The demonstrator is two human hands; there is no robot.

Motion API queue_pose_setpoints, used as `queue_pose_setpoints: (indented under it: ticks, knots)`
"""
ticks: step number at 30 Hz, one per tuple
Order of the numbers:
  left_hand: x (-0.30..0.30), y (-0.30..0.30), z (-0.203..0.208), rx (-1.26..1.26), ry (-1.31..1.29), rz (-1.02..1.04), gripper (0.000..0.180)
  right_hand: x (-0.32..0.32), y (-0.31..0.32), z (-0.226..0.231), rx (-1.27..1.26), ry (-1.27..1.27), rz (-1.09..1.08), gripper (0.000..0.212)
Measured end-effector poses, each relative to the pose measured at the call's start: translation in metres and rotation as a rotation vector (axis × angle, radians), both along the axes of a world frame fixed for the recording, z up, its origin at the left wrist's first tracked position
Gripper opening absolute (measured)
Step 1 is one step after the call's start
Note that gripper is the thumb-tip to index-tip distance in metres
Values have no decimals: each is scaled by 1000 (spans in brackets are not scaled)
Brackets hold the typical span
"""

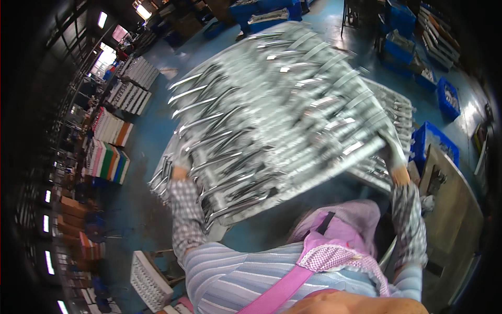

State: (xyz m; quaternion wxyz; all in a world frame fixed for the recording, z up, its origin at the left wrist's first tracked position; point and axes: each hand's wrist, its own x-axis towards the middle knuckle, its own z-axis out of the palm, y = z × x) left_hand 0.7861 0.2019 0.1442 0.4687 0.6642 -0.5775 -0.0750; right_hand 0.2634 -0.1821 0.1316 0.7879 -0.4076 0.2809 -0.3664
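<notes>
A broad white tray (256,112) fills the middle of the head view, tilted and smeared by motion. Rows of shiny, curved metal pieces that look like chrome handles (219,131) lie across it. My left hand (182,156), in a pale glove, grips the tray's left side. At its right side, near the close corner, my gloved right hand (393,152) has hold of the edge. Both sets of fingers are partly hidden and blurred. Beneath the right edge shows another tray (387,94) of similar metal pieces.
Blue crates (436,141) stand on the blue floor at the right, beside a worn board-like surface (449,220). Stacked white trays (130,83) and coloured panels (110,159) line the left. A small white tray of parts (149,280) sits at lower left.
</notes>
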Motion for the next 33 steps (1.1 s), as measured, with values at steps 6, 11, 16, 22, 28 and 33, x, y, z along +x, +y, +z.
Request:
queue_pose_setpoints:
  ticks: [6, 11, 16, 22, 28, 33]
  knots:
    - [-26, 64, -25, 228, -8, -61, 44, 188, 43, 15, -21, 188, 238, 73]
    - [-24, 22, -56, 381, -44, -236, 45, 302, 90, -13, -620, 314, 298, 61]
    - [-17, -14, -107, 518, -90, -385, 46, 356, 132, -25, -288, 446, 444, 103]
    - [-58, 53, -201, 706, -41, -377, 48, 333, 135, -31, -99, 377, 556, 112]
    - [-130, 128, -242, 962, -30, -410, 50, 238, 123, -87, -173, 385, 452, 91]
    - [-187, 129, -266, 1141, -56, -430, 51, 64, 113, -123, -357, 640, 561, 57]
